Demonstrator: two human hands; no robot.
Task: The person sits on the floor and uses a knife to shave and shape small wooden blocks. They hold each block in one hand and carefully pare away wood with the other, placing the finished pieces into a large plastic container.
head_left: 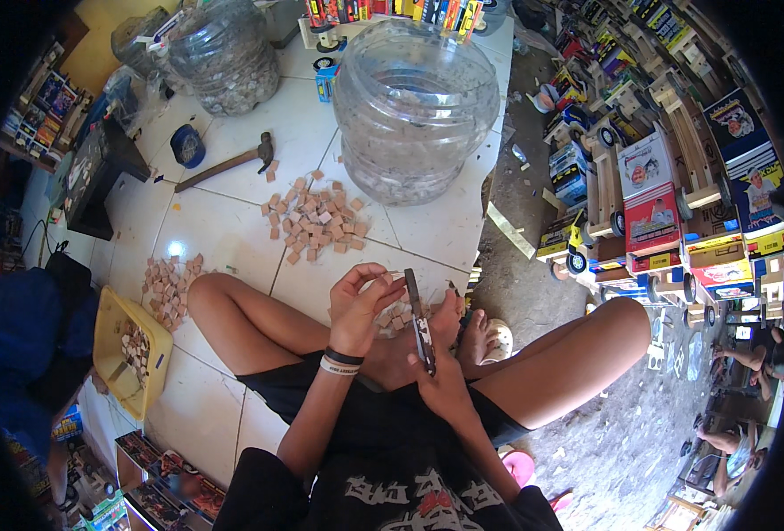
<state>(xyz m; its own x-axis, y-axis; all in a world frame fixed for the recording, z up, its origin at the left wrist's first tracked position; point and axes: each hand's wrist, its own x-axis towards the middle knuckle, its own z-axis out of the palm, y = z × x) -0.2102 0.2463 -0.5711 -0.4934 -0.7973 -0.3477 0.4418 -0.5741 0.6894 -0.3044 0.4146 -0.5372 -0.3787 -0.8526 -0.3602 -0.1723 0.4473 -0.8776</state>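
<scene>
My right hand (442,387) is wrapped round a slim knife-like tool (423,341) with a dark upper part and a black-and-white patterned lower part. The tool stands nearly upright in front of my crossed legs. Just left of its dark end, my left hand (356,305) is raised with its fingers curled into a pinch. Whatever lies between those fingertips is too small to make out. Several small wooden blocks (398,317) lie on the tiles under my hands, partly hidden. A larger heap of wooden blocks (312,221) sits farther off, beyond my left hand.
A hammer (224,168) and a blue cap-like object (188,146) lie far left. A big clear plastic container (414,133) stands ahead. A yellow tub (157,380) and more wooden blocks (169,288) are left, beside a person in blue (20,345). Wooden toy trucks (648,199) crowd the right.
</scene>
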